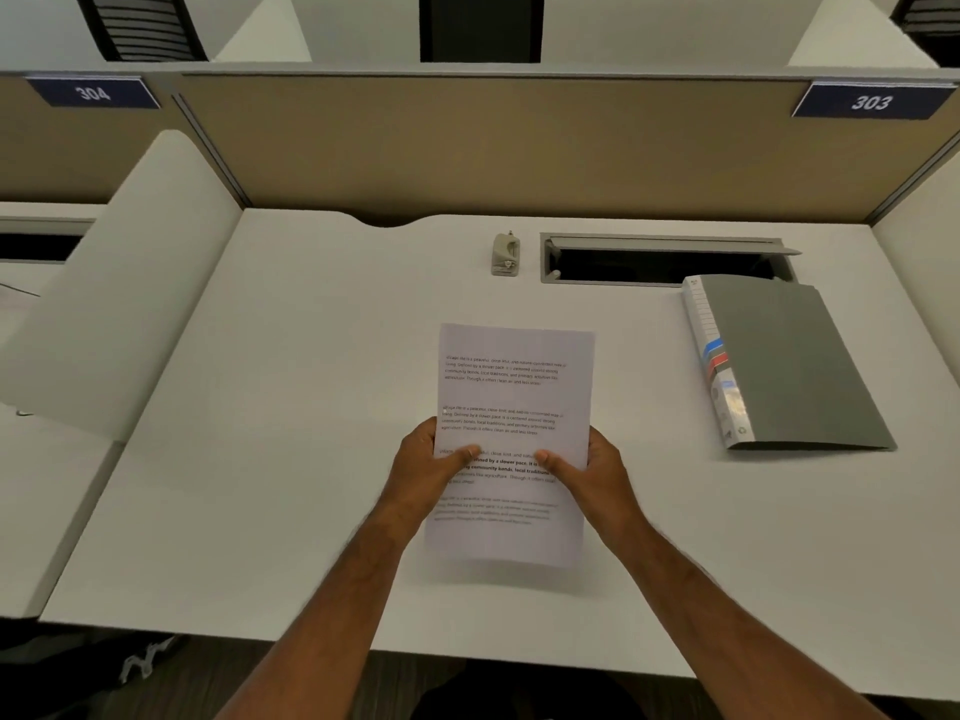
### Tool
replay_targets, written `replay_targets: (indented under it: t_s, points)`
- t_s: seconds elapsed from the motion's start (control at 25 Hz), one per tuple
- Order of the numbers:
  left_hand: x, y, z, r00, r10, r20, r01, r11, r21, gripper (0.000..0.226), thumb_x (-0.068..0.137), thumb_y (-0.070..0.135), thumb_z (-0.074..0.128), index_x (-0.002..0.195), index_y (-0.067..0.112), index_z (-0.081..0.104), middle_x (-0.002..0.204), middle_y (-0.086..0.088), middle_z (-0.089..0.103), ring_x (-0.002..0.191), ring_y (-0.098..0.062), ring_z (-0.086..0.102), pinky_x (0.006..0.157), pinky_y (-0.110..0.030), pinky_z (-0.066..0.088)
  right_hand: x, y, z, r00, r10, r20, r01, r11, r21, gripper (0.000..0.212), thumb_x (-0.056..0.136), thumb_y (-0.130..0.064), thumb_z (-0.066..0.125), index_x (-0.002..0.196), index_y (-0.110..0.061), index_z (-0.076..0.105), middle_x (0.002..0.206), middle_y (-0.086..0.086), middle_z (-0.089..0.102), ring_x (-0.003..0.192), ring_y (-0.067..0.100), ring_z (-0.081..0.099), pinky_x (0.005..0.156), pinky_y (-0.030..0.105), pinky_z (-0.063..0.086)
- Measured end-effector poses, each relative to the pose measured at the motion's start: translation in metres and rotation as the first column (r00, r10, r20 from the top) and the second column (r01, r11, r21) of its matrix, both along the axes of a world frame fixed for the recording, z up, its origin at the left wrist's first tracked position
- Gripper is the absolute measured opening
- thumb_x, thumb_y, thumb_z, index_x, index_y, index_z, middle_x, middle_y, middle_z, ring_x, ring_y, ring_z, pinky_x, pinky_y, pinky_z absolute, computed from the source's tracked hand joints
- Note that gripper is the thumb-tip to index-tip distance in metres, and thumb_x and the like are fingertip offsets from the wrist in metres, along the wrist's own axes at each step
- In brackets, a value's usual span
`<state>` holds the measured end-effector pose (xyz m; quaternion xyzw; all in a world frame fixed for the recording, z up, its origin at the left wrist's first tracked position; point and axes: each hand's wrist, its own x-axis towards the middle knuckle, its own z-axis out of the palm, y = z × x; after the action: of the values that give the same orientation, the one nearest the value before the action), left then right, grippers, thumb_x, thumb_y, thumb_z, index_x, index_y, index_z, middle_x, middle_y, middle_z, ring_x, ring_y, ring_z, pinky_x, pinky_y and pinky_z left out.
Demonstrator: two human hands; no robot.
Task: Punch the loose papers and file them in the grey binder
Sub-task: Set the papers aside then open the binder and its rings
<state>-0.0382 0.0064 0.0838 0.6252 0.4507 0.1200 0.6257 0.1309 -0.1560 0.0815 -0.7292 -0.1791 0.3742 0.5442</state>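
Note:
I hold the loose printed papers point(514, 397) in both hands over the middle of the white desk point(291, 407). My left hand point(428, 472) grips their left edge, thumb on top of the text. My right hand point(592, 475) grips the right edge the same way. The sheets are lifted a little, casting a shadow at their near edge. A small beige hole punch point(505, 253) stands at the back of the desk, beyond the papers. The grey binder point(789, 361) lies closed at the right, spine with red and blue stripes facing left.
An open cable tray slot point(665, 265) is set into the desk behind the binder. A tan partition point(467, 142) walls off the back, with white side dividers point(130, 288) left and right. Number plates 304 and 303 hang on the partition.

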Motion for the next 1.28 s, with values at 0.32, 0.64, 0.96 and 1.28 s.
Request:
replay_targets:
  t_s: [0.32, 0.64, 0.96, 1.28]
  points:
    - [-0.059, 0.051, -0.018, 0.994, 0.041, -0.099, -0.04, 0.999, 0.011, 0.038, 0.086, 0.025, 0.083, 0.12, 0.022, 0.067, 0.114, 0.005, 0.076, 0.095, -0.014, 0.076, 0.084, -0.033, 0.063, -0.051, 0.049, -0.023, 0.99, 0.115, -0.08, -0.12, 0.991, -0.063, 0.061, 0.079, -0.035, 0.087, 0.129, -0.025, 0.053, 0.12, -0.011, 0.07, 0.102, 0.005, 0.07, 0.079, 0.022, 0.059]
    - [-0.111, 0.109, -0.025, 0.981, 0.089, -0.173, -0.076, 0.994, 0.079, 0.04, 0.086, 0.025, 0.083, 0.122, 0.017, 0.066, 0.112, 0.004, 0.075, 0.094, -0.012, 0.074, 0.078, -0.027, 0.06, -0.092, 0.104, -0.035, 0.959, 0.23, -0.165, -0.252, 0.96, -0.124, 0.045, 0.092, -0.025, 0.074, 0.129, -0.018, 0.049, 0.124, -0.001, 0.07, 0.102, 0.01, 0.07, 0.071, 0.019, 0.057]
    - [-0.145, 0.166, -0.036, 0.947, 0.116, -0.3, -0.06, 0.98, 0.19, 0.043, 0.088, 0.025, 0.08, 0.127, 0.015, 0.064, 0.119, -0.003, 0.071, 0.097, -0.022, 0.072, 0.081, -0.035, 0.061, -0.128, 0.154, -0.042, 0.911, 0.365, -0.192, -0.396, 0.906, -0.153, 0.053, 0.092, -0.017, 0.074, 0.138, -0.015, 0.048, 0.124, 0.001, 0.066, 0.104, 0.009, 0.066, 0.08, 0.021, 0.057]
    - [-0.153, 0.212, -0.05, 0.899, 0.091, -0.429, 0.035, 0.96, 0.277, 0.043, 0.09, 0.025, 0.078, 0.127, 0.012, 0.06, 0.125, -0.01, 0.069, 0.102, -0.027, 0.068, 0.081, -0.037, 0.057, -0.142, 0.181, -0.041, 0.863, 0.477, -0.166, -0.504, 0.838, -0.209, 0.072, 0.091, -0.017, 0.074, 0.15, -0.008, 0.035, 0.136, 0.001, 0.061, 0.118, 0.016, 0.062, 0.1, 0.036, 0.053]
